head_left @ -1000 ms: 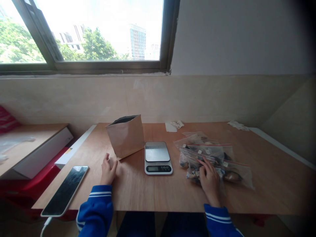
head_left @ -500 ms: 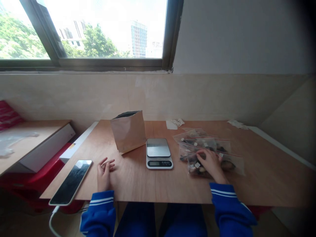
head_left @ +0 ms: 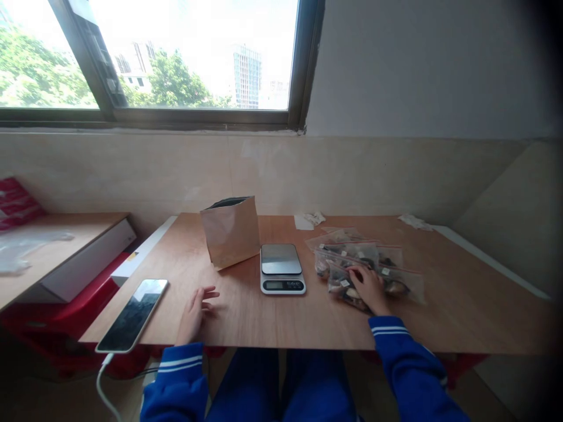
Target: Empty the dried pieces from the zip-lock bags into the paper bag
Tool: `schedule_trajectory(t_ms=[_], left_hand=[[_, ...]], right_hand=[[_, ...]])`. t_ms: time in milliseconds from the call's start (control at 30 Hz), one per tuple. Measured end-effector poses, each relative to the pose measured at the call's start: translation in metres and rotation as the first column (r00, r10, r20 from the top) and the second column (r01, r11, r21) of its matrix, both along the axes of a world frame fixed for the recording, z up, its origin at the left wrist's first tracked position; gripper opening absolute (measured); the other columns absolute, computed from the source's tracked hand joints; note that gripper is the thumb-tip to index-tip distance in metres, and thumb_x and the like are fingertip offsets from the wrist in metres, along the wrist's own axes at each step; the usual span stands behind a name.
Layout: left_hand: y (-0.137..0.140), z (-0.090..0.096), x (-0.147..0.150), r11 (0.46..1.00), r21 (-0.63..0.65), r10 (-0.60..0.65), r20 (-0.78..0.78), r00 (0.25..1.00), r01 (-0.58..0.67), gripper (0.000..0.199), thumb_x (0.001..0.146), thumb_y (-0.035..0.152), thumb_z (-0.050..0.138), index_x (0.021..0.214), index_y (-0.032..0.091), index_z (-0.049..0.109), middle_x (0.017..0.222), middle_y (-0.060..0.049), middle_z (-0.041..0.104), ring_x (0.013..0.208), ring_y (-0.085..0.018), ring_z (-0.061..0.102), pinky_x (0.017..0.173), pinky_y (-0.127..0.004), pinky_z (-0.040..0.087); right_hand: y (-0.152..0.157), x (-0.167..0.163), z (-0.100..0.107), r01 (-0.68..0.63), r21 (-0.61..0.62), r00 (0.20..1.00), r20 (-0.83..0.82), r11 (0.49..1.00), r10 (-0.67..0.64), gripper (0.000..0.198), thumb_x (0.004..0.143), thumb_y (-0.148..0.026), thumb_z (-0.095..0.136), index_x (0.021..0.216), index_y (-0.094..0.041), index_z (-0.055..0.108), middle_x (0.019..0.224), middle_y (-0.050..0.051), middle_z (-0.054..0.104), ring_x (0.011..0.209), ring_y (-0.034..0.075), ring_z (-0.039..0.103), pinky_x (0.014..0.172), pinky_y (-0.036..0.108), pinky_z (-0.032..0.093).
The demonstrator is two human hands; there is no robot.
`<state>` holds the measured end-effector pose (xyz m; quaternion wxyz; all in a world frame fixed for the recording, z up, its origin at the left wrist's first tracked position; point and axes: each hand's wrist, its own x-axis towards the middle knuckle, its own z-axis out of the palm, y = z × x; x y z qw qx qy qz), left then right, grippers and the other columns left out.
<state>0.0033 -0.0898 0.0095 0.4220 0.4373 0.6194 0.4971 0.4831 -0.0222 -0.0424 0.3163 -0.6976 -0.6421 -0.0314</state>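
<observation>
On the right half of the table lie several clear zip bags (head_left: 346, 252) with red seal lines, small white labels and dark, lumpy contents. My right hand (head_left: 367, 286) reaches over the front bag (head_left: 352, 295), thumb and fingers pinched on its top edge. What the bag holds is too small to name. My left hand (head_left: 196, 309) rests near the table's front edge with fingers apart, holding nothing. Between the hands stands a white kitchen scale (head_left: 282, 269), its steel plate bare. An upright brown paper bag (head_left: 231, 234) with an open top is behind it to the left.
A phone (head_left: 132, 316) with a white cable lies at the table's left edge. Crumpled white tissue (head_left: 312, 220) sits at the back, and more white tissue (head_left: 414, 221) at the back right. A second table (head_left: 88, 225) stands to the left.
My left hand has moved slightly to the right and turned, its fingers now pointing toward the scale. My right hand pulls the front bag a little to the left. The view has shifted slightly.
</observation>
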Motion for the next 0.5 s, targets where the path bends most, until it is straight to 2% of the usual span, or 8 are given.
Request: schedule_trajectory(t_ms=[100, 167, 233, 267, 333, 400, 467, 500], left_hand=[[-0.006, 0.012, 0.008, 0.999, -0.017, -0.051, 0.004, 0.999, 0.051, 0.052, 0.08, 0.06, 0.047, 0.104, 0.016, 0.062, 0.101, -0.01, 0.068, 0.061, -0.013, 0.056, 0.048, -0.022, 0.036], [-0.007, 0.02, 0.019, 0.995, 0.0, -0.097, 0.016, 0.995, 0.097, 0.05, 0.08, 0.059, 0.047, 0.102, 0.017, 0.063, 0.101, -0.01, 0.068, 0.058, -0.011, 0.054, 0.046, -0.021, 0.033], [-0.006, 0.029, 0.037, 0.982, 0.003, -0.189, 0.085, 0.978, 0.189, 0.054, 0.081, 0.063, 0.041, 0.097, 0.016, 0.064, 0.093, -0.01, 0.069, 0.048, -0.009, 0.047, 0.041, -0.022, 0.027], [-0.006, 0.035, 0.049, 0.966, -0.004, -0.256, 0.143, 0.956, 0.259, 0.058, 0.08, 0.066, 0.038, 0.092, 0.015, 0.064, 0.087, -0.01, 0.069, 0.042, -0.008, 0.043, 0.039, -0.022, 0.022], [-0.007, 0.051, 0.079, 0.922, 0.051, -0.385, 0.209, 0.899, 0.383, 0.062, 0.079, 0.069, 0.035, 0.087, 0.016, 0.064, 0.077, -0.009, 0.069, 0.038, -0.008, 0.038, 0.037, -0.023, 0.018], [-0.009, 0.071, 0.113, 0.867, 0.197, -0.493, 0.204, 0.846, 0.458, 0.053, 0.082, 0.063, 0.04, 0.089, 0.015, 0.063, 0.079, -0.008, 0.068, 0.044, -0.008, 0.042, 0.041, -0.022, 0.023], [-0.012, 0.089, 0.144, 0.821, 0.325, -0.544, 0.196, 0.816, 0.47, 0.045, 0.085, 0.057, 0.045, 0.085, 0.015, 0.062, 0.077, -0.006, 0.067, 0.051, -0.009, 0.048, 0.047, -0.023, 0.031], [-0.014, 0.096, 0.157, 0.818, 0.366, -0.538, 0.213, 0.815, 0.444, 0.045, 0.085, 0.057, 0.045, 0.081, 0.015, 0.062, 0.075, -0.006, 0.066, 0.053, -0.009, 0.049, 0.049, -0.023, 0.033]], right_hand=[[-0.004, -0.003, 0.012, 0.024, 0.017, 1.0, -0.004, 1.0, -0.024, 0.033, 0.086, -0.033, 0.041, 0.1, -0.016, 0.066, 0.094, 0.011, 0.067, 0.089, 0.026, 0.056, 0.081, 0.042, 0.038], [-0.012, -0.014, 0.034, 0.074, 0.067, 0.997, 0.012, 0.995, -0.075, 0.035, 0.087, -0.031, 0.041, 0.106, -0.015, 0.065, 0.092, 0.012, 0.065, 0.089, 0.027, 0.055, 0.082, 0.044, 0.038], [-0.024, -0.033, 0.066, 0.075, 0.145, 0.997, 0.005, 0.987, -0.077, 0.034, 0.089, -0.03, 0.04, 0.107, -0.017, 0.066, 0.093, 0.011, 0.063, 0.09, 0.027, 0.055, 0.084, 0.046, 0.038], [-0.031, -0.045, 0.085, 0.041, 0.184, 0.999, -0.027, 0.982, -0.037, 0.034, 0.09, -0.03, 0.04, 0.108, -0.018, 0.066, 0.091, 0.011, 0.062, 0.088, 0.026, 0.056, 0.084, 0.045, 0.04], [-0.046, -0.076, 0.122, -0.111, 0.26, 0.983, -0.111, 0.959, 0.143, 0.033, 0.092, -0.031, 0.041, 0.109, -0.02, 0.067, 0.091, 0.009, 0.059, 0.085, 0.022, 0.057, 0.082, 0.039, 0.044], [-0.061, -0.111, 0.154, -0.191, 0.35, 0.938, -0.211, 0.917, 0.276, 0.031, 0.092, -0.031, 0.043, 0.11, -0.021, 0.067, 0.092, 0.007, 0.057, 0.086, 0.02, 0.057, 0.082, 0.034, 0.046], [-0.074, -0.145, 0.175, -0.256, 0.382, 0.876, -0.297, 0.888, 0.38, 0.027, 0.091, -0.031, 0.047, 0.106, -0.023, 0.068, 0.09, 0.005, 0.056, 0.081, 0.017, 0.058, 0.077, 0.03, 0.048], [-0.079, -0.161, 0.18, -0.304, 0.375, 0.832, -0.343, 0.876, 0.436, 0.025, 0.091, -0.031, 0.048, 0.104, -0.024, 0.069, 0.09, 0.005, 0.056, 0.08, 0.017, 0.058, 0.076, 0.029, 0.048]])
